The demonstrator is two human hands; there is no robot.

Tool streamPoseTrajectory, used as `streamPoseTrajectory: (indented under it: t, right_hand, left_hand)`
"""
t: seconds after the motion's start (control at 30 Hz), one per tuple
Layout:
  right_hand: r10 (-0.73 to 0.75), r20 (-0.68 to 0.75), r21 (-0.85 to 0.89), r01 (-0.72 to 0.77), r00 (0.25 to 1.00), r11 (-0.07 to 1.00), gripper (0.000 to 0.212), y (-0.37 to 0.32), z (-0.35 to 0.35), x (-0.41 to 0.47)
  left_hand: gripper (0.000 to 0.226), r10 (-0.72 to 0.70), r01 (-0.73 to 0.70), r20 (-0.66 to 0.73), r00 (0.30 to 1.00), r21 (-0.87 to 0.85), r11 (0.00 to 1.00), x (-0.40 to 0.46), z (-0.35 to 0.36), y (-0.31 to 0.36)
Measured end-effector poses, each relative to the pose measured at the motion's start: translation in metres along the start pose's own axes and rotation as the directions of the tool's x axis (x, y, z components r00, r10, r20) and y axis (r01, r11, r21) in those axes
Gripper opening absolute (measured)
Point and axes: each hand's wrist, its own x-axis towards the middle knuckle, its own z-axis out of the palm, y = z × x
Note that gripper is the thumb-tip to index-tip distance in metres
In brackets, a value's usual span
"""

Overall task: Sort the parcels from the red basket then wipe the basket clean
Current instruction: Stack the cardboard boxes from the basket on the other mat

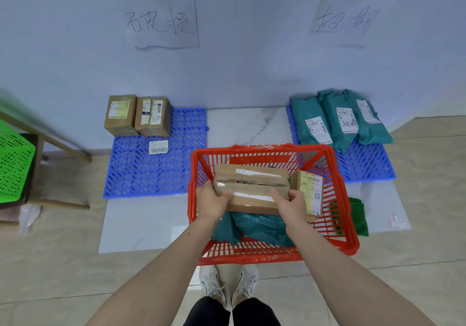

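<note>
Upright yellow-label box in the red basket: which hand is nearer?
Right. The right hand grips the torn box right beside the upright box; the left hand holds the torn box's far end.

Four cardboard boxes [252, 189] – two upper left, two in the single red basket [335, 224] – two blue mats [151, 171], two wall signs [164, 23].

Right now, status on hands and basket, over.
Left hand and right hand both grip a torn cardboard box over the red basket. Teal bags and one box left inside. Nothing in the way.
</note>
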Motion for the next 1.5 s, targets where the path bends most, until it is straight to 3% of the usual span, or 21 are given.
streamPoseTrajectory:
  t: [0.13,0.33,0.47,0.6,0.73,0.8,0.93,1.1,1.27,1.37,1.5]
  right_hand:
    - [-0.037,-0.019,0.088,0.038,0.999,0.995,0.044,-0.010,-0.007,-0.015]
    - [-0.106,-0.046,0.254,0.114,0.993,0.960,0.035,-0.032,-0.008,-0.027]
    - [-0.119,-0.058,0.294,0.131,0.991,0.947,0.036,-0.044,-0.006,-0.029]
    - [-0.095,-0.049,0.315,0.106,0.994,0.943,0.052,-0.050,-0.008,-0.031]
    - [-0.060,0.058,0.389,0.032,0.997,0.920,0.069,-0.051,-0.017,-0.026]
    - [-0.078,0.099,0.358,0.038,0.992,0.933,0.067,-0.053,-0.023,-0.026]
    - [-0.110,0.177,0.289,0.055,0.978,0.956,0.081,-0.056,-0.032,-0.022]
    - [-0.153,0.346,0.189,0.091,0.926,0.978,0.053,-0.065,-0.044,-0.028]
    - [-0.107,0.518,0.073,0.081,0.849,0.994,0.079,-0.064,-0.048,-0.030]
    - [-0.094,0.572,0.085,0.055,0.815,0.995,0.075,-0.065,-0.048,-0.037]
    - [-0.109,0.520,0.135,0.045,0.847,0.990,0.062,-0.061,-0.044,-0.037]
  left_hand:
    - [0.043,0.074,-0.078,-0.040,0.996,-0.113,0.991,-0.016,-0.013,0.026]
    - [0.057,0.119,-0.135,-0.071,0.990,-0.316,0.939,-0.028,-0.033,0.061]
    - [0.053,0.074,-0.063,-0.001,0.997,-0.520,0.852,-0.029,-0.043,0.075]
    - [0.059,0.101,0.015,0.130,0.986,-0.684,0.730,-0.033,-0.046,0.089]
    - [0.059,0.147,-0.012,0.133,0.980,-0.701,0.713,-0.029,-0.050,0.092]
    - [0.066,0.128,0.003,0.134,0.983,-0.702,0.712,-0.027,-0.053,0.097]
    - [0.076,0.113,-0.016,0.111,0.987,-0.639,0.769,-0.022,-0.058,0.102]
    - [0.075,0.125,-0.045,0.104,0.987,-0.567,0.823,-0.018,-0.059,0.104]
    - [0.073,0.152,-0.078,0.088,0.984,-0.558,0.826,-0.016,-0.060,0.110]
    - [0.081,0.143,-0.078,0.074,0.987,-0.554,0.829,-0.017,-0.059,0.111]
    - [0.086,0.100,-0.033,0.095,0.990,-0.543,0.839,-0.022,-0.053,0.113]
